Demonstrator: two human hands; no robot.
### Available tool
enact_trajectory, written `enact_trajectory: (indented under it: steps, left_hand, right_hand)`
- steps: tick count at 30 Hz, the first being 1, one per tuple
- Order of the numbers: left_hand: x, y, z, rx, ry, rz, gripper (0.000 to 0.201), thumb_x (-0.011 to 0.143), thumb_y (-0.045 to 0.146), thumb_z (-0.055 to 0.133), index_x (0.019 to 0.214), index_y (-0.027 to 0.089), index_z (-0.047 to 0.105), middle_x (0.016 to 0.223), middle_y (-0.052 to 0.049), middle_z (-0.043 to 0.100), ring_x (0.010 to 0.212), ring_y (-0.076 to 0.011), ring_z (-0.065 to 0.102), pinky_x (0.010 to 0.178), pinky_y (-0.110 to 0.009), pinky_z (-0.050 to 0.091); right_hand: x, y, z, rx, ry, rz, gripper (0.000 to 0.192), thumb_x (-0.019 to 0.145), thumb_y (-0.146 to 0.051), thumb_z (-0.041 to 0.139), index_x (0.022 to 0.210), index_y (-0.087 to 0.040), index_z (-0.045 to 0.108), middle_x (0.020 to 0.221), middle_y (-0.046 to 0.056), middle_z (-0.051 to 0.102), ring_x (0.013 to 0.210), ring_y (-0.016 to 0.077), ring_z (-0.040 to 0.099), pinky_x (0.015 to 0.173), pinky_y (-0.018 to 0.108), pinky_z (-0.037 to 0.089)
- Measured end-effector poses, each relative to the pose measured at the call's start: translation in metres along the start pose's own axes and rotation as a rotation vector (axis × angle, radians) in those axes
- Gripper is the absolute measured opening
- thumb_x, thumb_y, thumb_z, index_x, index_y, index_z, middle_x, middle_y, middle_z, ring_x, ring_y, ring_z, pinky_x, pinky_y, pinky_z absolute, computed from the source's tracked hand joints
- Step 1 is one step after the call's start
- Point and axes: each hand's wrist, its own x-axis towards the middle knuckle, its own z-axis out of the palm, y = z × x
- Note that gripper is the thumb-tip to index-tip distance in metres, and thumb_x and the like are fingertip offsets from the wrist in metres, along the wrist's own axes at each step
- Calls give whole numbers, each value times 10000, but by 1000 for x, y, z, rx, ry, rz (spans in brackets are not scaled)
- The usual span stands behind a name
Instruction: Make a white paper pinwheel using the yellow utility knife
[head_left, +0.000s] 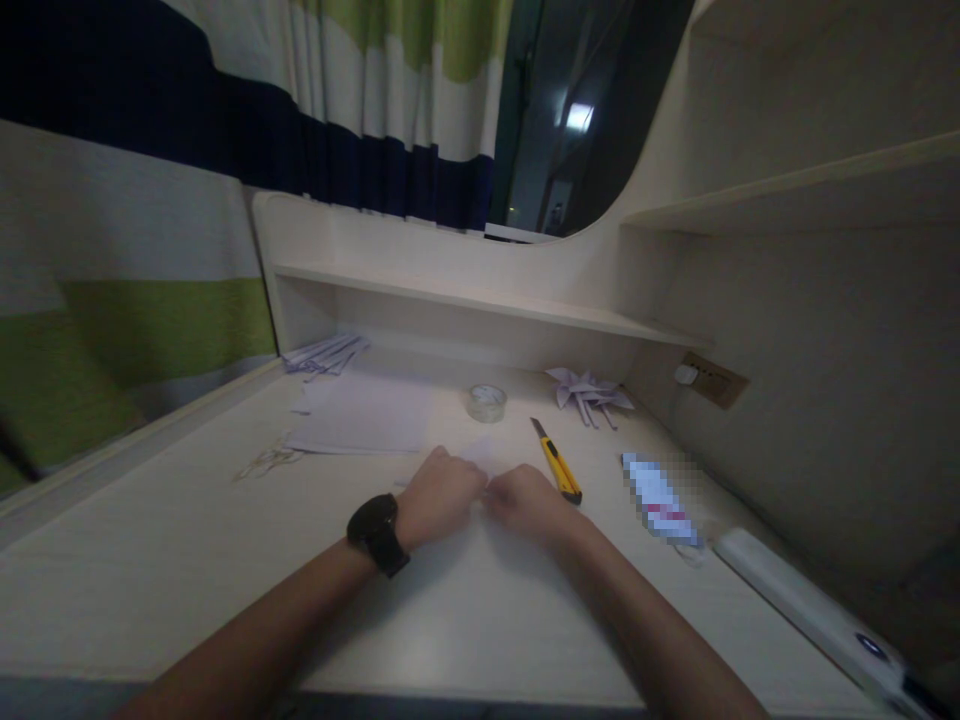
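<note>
Desk: pale desk (187, 560) beneath a shelf, striped curtain (150, 200) behind
On it: tape roll (487, 402), yellow utility knife (556, 462), loose sheets (367, 415)
Left hand (442, 495): curled, pinching small white paper (486, 455)
Right hand (529, 500): curled, meeting it on the same paper at mid-desk

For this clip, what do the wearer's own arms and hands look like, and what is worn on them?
Both forearms are bare, with no sleeves in view and no gloves. The left hand has a black wristwatch with a round dark face and a black strap at the wrist. The right hand and its wrist carry nothing. No rings can be made out in the dim, slightly blurred picture.
</note>
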Motion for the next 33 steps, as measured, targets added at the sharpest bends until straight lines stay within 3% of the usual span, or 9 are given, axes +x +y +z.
enact_trajectory:
  steps: [11, 15, 17, 20, 23, 25, 28, 33]
  left_hand:
    - [1, -1, -1, -3, -17, 14, 155, 694, 97, 506, 708, 174, 640, 748, -78, 690, 717, -220, 639, 609, -295, 396]
    - [-1, -12, 4, 14, -20, -68, 166, 696, 78, 495, 709, 165, 636, 729, -97, 672, 686, -227, 632, 575, -288, 391]
    - [-2, -21, 6, -19, -27, -111, 156, 717, 90, 488, 694, 158, 627, 710, -98, 663, 673, -217, 626, 567, -279, 388]
    - [-1, -33, 6, -211, -35, -110, 159, 773, 140, 470, 730, 154, 622, 710, -69, 662, 670, -179, 613, 580, -252, 396]
    - [2, -42, 3, -509, -113, -75, 180, 823, 191, 449, 769, 134, 611, 700, -44, 657, 641, -141, 598, 590, -227, 415]
    - [3, -46, 2, -676, -166, -31, 242, 865, 239, 426, 767, 116, 610, 712, -53, 655, 638, -131, 594, 603, -225, 430]
    - [3, -49, 1, -788, -210, 40, 323, 902, 310, 410, 772, 110, 629, 732, -59, 662, 646, -127, 592, 625, -230, 439]
    - [3, -41, -2, -563, 10, -27, 327, 898, 369, 442, 897, 146, 680, 844, -62, 697, 762, -159, 613, 678, -245, 420]
  right_hand:
    - [-5, 6, -12, 260, -53, -22, 170, 711, -136, 534, 576, -124, 637, 481, -41, 511, 466, 67, 399, 481, 188, 268]
    - [-7, 17, -20, 261, -37, 42, 159, 680, -101, 528, 595, -127, 660, 510, -20, 566, 487, 81, 472, 504, 187, 330]
    - [-8, 21, -21, 275, 39, 99, 177, 716, -116, 516, 684, -133, 690, 601, 12, 638, 542, 103, 540, 539, 197, 384]
    - [-7, 18, -16, 280, 194, 52, 288, 740, -133, 540, 990, -177, 676, 914, 55, 696, 700, 133, 613, 642, 231, 462]
    - [-6, 10, -5, 186, 319, -145, 427, 742, -136, 577, 1160, -222, 594, 1146, 73, 634, 932, 173, 609, 797, 289, 474]
    - [-5, 5, 3, 92, 375, -246, 352, 787, -156, 556, 1128, -214, 616, 1129, 85, 645, 987, 192, 596, 837, 309, 461]
    - [-4, 3, 12, -6, 387, -279, 270, 827, -159, 512, 1050, -201, 657, 1005, 90, 692, 906, 194, 626, 796, 304, 466]
    - [-2, 4, 18, 35, 369, -116, 196, 797, -150, 537, 908, -181, 695, 880, 76, 716, 796, 178, 648, 728, 256, 449]
